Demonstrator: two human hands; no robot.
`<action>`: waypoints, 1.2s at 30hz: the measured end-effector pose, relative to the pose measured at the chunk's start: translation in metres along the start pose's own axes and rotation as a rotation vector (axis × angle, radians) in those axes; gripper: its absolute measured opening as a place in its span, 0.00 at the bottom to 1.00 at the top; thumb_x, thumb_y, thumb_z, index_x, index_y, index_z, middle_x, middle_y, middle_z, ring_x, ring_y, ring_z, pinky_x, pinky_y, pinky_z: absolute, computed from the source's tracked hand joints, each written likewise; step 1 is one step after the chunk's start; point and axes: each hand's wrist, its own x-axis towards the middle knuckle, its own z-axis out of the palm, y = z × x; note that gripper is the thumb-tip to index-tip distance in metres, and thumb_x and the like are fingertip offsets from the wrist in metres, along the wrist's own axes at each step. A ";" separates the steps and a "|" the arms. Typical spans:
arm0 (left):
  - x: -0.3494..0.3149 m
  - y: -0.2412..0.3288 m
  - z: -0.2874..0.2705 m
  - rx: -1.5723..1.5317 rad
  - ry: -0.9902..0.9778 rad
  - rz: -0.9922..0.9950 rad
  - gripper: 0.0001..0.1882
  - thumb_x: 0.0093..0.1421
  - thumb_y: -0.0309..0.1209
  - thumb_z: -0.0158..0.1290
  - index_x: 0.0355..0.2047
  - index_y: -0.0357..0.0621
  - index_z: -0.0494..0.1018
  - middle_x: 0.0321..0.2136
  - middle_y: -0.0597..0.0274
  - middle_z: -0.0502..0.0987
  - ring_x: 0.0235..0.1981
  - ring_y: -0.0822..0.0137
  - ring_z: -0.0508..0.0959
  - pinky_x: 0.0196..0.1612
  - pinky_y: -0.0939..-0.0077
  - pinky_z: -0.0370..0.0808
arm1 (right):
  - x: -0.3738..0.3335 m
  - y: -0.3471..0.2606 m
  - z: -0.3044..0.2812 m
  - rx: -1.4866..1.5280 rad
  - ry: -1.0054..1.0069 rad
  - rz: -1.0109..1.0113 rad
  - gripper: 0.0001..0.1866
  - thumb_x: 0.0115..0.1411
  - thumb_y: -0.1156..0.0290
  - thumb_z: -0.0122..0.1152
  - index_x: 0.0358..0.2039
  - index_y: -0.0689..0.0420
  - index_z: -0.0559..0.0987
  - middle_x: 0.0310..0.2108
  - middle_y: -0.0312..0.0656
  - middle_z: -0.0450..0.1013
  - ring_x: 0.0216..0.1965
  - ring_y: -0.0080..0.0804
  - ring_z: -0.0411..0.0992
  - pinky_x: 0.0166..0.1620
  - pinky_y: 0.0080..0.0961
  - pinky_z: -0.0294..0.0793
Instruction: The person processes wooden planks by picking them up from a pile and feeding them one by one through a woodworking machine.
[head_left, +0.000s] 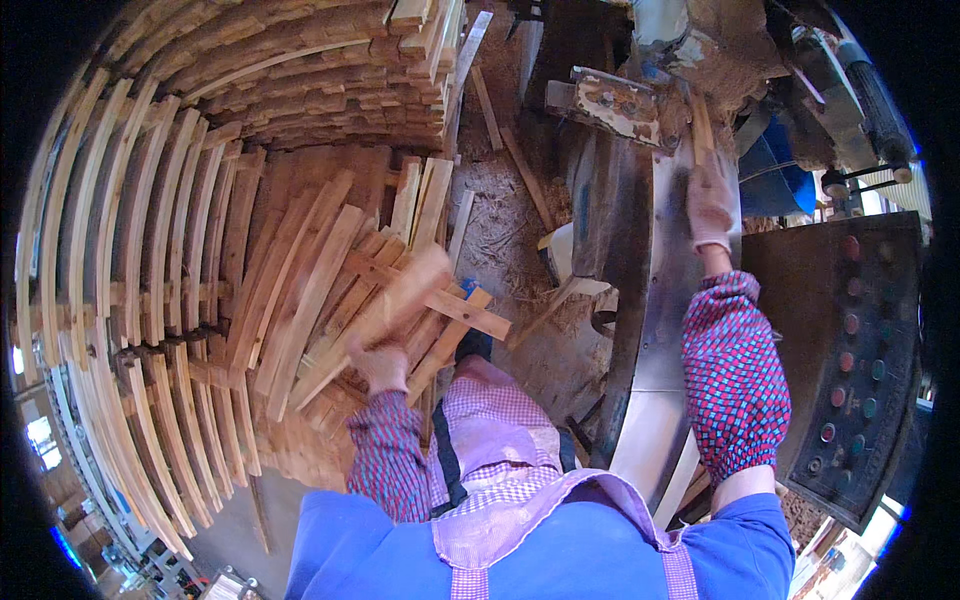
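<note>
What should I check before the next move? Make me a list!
1. Left hand firmly holding the blurred board: cannot tell.
2. Right hand gloved: ok.
3. Right sleeve gathered near the wrist: ok.
4. Floor free of scraps: not ok; loose sticks and shavings lie there.
5. Machine stopped, judging by the button panel: cannot tell.

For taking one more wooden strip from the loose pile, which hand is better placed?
Probably the left hand: it is at the loose pile, with a blurred wooden piece against it. The right hand is stretched forward over the metal bed, well away from the pile.
</note>
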 end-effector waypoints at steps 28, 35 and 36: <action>-0.204 -0.139 0.132 0.651 -0.532 -0.385 0.27 0.64 0.40 0.54 0.58 0.45 0.60 0.35 0.60 0.72 0.32 0.67 0.76 0.38 0.62 0.81 | -0.099 -0.010 -0.050 -0.328 -0.216 0.160 0.24 0.63 0.66 0.49 0.60 0.58 0.69 0.64 0.48 0.61 0.66 0.47 0.57 0.67 0.41 0.54; -0.194 -0.144 0.159 0.482 -0.517 -0.222 0.22 0.65 0.36 0.53 0.57 0.43 0.65 0.38 0.58 0.74 0.36 0.63 0.77 0.41 0.59 0.81 | -0.048 -0.053 -0.037 0.198 -0.119 0.283 0.26 0.60 0.70 0.54 0.60 0.59 0.69 0.57 0.53 0.69 0.57 0.51 0.68 0.60 0.38 0.65; -0.185 -0.151 0.148 0.383 -0.539 -0.185 0.18 0.67 0.35 0.51 0.53 0.39 0.68 0.42 0.54 0.75 0.39 0.59 0.78 0.41 0.58 0.81 | -0.077 -0.082 -0.052 0.503 -0.292 0.264 0.29 0.59 0.70 0.56 0.62 0.59 0.67 0.57 0.54 0.69 0.58 0.49 0.68 0.60 0.36 0.65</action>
